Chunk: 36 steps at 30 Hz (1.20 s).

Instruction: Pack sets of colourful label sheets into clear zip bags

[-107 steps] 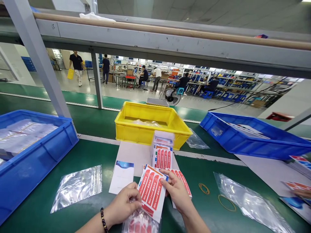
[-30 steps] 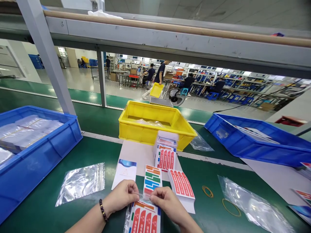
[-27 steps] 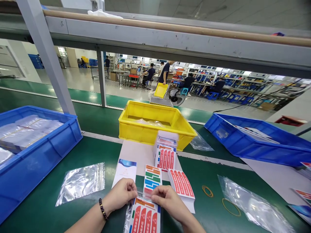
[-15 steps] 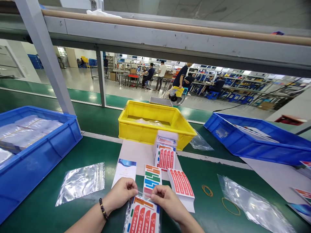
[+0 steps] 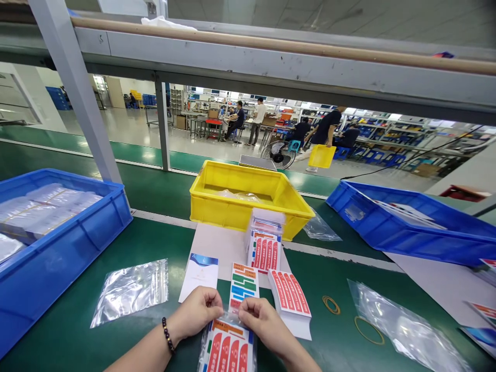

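Observation:
A clear zip bag (image 5: 204, 347) with printed sticker sheets (image 5: 229, 351) inside lies at the front of the green bench. My left hand (image 5: 200, 309) pinches its top edge on the left; my right hand (image 5: 260, 320) pinches the same edge further right. Just beyond my fingers is a sheet with orange, green and blue labels (image 5: 244, 281). Left of it lies a white and blue booklet (image 5: 199, 276). A stack of red-striped sticker sheets (image 5: 291, 297) sits to the right. Behind stands a pile of filled bags (image 5: 264, 250).
A yellow bin (image 5: 232, 212) stands at the back, between a blue bin (image 5: 77, 227) and another blue bin (image 5: 411, 237). Empty clear bags (image 5: 132, 292) lie left, more bags (image 5: 406, 325) right, beside rubber bands (image 5: 331, 305). A metal post (image 5: 77, 93) rises at left.
My right hand has slid slightly left along the bag's top edge, closer to my left hand. In the background, a person carrying a yellow bin has walked to the right.

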Motion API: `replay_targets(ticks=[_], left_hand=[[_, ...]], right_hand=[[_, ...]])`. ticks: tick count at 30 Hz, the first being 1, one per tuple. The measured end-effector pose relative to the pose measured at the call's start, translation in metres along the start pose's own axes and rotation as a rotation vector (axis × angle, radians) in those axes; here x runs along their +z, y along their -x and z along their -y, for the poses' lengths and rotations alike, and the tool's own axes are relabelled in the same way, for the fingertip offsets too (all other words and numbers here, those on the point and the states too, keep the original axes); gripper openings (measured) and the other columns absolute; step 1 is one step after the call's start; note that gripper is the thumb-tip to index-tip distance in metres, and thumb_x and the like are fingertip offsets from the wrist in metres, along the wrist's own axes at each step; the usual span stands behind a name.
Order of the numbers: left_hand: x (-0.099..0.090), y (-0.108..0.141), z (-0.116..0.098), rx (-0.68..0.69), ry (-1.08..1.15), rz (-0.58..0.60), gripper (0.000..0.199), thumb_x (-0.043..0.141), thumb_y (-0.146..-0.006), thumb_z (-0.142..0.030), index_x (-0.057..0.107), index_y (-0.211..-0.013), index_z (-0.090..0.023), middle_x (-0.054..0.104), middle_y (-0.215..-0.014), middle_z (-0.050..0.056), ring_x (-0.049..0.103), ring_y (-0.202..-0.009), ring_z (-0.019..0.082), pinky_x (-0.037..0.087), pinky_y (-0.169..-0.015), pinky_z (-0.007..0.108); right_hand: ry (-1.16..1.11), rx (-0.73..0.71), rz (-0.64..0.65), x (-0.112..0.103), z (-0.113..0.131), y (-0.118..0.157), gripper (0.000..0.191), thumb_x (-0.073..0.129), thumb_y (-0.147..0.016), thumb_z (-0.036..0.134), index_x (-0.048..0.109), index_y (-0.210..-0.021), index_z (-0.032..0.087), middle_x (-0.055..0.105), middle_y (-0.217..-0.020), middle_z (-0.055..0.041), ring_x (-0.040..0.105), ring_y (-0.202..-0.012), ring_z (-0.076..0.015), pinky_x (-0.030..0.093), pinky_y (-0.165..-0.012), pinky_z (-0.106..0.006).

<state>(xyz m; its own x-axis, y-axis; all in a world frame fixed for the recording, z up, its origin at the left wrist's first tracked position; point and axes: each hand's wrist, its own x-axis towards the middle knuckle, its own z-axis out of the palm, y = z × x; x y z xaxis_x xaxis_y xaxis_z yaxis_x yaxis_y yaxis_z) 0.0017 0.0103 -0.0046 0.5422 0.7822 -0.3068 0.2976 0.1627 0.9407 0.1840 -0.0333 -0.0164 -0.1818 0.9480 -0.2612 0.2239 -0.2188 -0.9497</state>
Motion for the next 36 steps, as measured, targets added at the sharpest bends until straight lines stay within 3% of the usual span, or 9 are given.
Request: replay_targets(ticks=[5, 10, 17, 20, 23, 27, 30, 33, 36], left_hand=[[0.003, 0.0, 0.002, 0.012, -0.015, 0.016, 0.007, 0.053, -0.057, -0.02, 0.052, -0.06, -0.014, 0.044, -0.053, -0.005, 0.037, -0.053, 0.009, 0.027, -0.051, 0.021], [0.01, 0.001, 0.006, 0.005, -0.035, 0.058, 0.008, 0.054, -0.057, -0.021, 0.055, -0.059, -0.013, 0.048, -0.055, -0.004, 0.04, -0.053, 0.009, 0.03, -0.051, 0.021], [0.01, 0.005, 0.007, 0.016, -0.226, 0.05, 0.009, 0.054, -0.063, -0.021, 0.06, -0.062, -0.015, 0.052, -0.056, -0.003, 0.043, -0.055, 0.011, 0.03, -0.051, 0.022], [0.007, 0.017, -0.012, 0.155, -0.387, 0.015, 0.018, 0.052, -0.066, -0.016, 0.065, -0.078, -0.018, 0.061, -0.075, 0.001, 0.052, -0.072, 0.016, 0.037, -0.066, 0.024], [0.002, 0.036, -0.031, 0.289, -0.611, -0.019, 0.03, 0.046, -0.074, -0.017, 0.061, -0.099, -0.022, 0.063, -0.095, 0.004, 0.054, -0.09, 0.019, 0.037, -0.078, 0.026], [-0.026, 0.055, -0.037, 0.137, -0.83, -0.162, 0.027, 0.032, -0.082, -0.021, 0.06, -0.082, -0.02, 0.064, -0.08, 0.006, 0.057, -0.074, 0.02, 0.037, -0.066, 0.027], [-0.063, 0.059, -0.025, -0.106, -0.98, -0.333, 0.03, 0.03, -0.082, -0.025, 0.054, -0.065, -0.019, 0.062, -0.069, 0.007, 0.056, -0.066, 0.021, 0.032, -0.059, 0.029], [-0.098, 0.058, -0.005, -0.305, -1.029, -0.376, 0.025, 0.04, -0.077, -0.036, 0.05, -0.062, -0.019, 0.063, -0.069, 0.007, 0.056, -0.067, 0.024, 0.028, -0.055, 0.028], [-0.118, 0.058, 0.012, -0.34, -0.988, -0.332, 0.017, 0.042, -0.073, -0.029, 0.049, -0.061, -0.019, 0.061, -0.065, 0.004, 0.056, -0.064, 0.021, 0.025, -0.053, 0.026]], right_hand=[[0.002, -0.002, -0.002, 0.01, 0.004, 0.001, 0.02, 0.058, -0.067, 0.03, 0.048, -0.059, 0.014, 0.046, -0.057, 0.0025, 0.038, -0.054, -0.0082, 0.031, -0.052, -0.02], [0.146, -0.025, -0.004, 0.02, 0.009, 0.005, 0.014, 0.054, -0.068, 0.024, 0.049, -0.059, 0.015, 0.046, -0.057, 0.0026, 0.038, -0.055, -0.0087, 0.031, -0.052, -0.02], [0.329, -0.042, 0.025, 0.022, 0.006, 0.008, 0.013, 0.051, -0.072, 0.021, 0.048, -0.06, 0.015, 0.047, -0.059, 0.0022, 0.04, -0.057, -0.01, 0.031, -0.053, -0.021], [0.464, -0.143, 0.015, 0.019, 0.006, 0.008, 0.014, 0.048, -0.074, 0.017, 0.049, -0.06, 0.016, 0.051, -0.062, 0.001, 0.045, -0.061, -0.0118, 0.035, -0.057, -0.022], [0.651, -0.37, -0.077, 0.016, 0.004, 0.01, 0.01, 0.047, -0.072, 0.012, 0.055, -0.073, 0.017, 0.056, -0.077, -0.003, 0.051, -0.073, -0.016, 0.04, -0.067, -0.027], [0.848, -0.68, -0.178, 0.022, -0.007, 0.011, 0.021, 0.052, -0.073, 0.016, 0.055, -0.093, 0.02, 0.055, -0.1, -0.0098, 0.051, -0.089, -0.0225, 0.04, -0.075, -0.033], [0.932, -0.827, -0.101, 0.031, -0.016, 0.009, 0.008, 0.053, -0.077, 0.026, 0.056, -0.08, 0.02, 0.059, -0.083, -0.0061, 0.052, -0.072, -0.0181, 0.039, -0.062, -0.028], [0.947, -0.831, -0.116, 0.034, -0.017, 0.006, 0.019, 0.045, -0.08, 0.026, 0.055, -0.067, 0.018, 0.057, -0.069, -0.0048, 0.049, -0.062, -0.0154, 0.036, -0.056, -0.027], [0.866, -0.734, -0.16, 0.029, -0.009, 0.008, 0.023, 0.039, -0.082, 0.024, 0.055, -0.067, 0.018, 0.058, -0.069, -0.0062, 0.049, -0.065, -0.0158, 0.038, -0.06, -0.028]])
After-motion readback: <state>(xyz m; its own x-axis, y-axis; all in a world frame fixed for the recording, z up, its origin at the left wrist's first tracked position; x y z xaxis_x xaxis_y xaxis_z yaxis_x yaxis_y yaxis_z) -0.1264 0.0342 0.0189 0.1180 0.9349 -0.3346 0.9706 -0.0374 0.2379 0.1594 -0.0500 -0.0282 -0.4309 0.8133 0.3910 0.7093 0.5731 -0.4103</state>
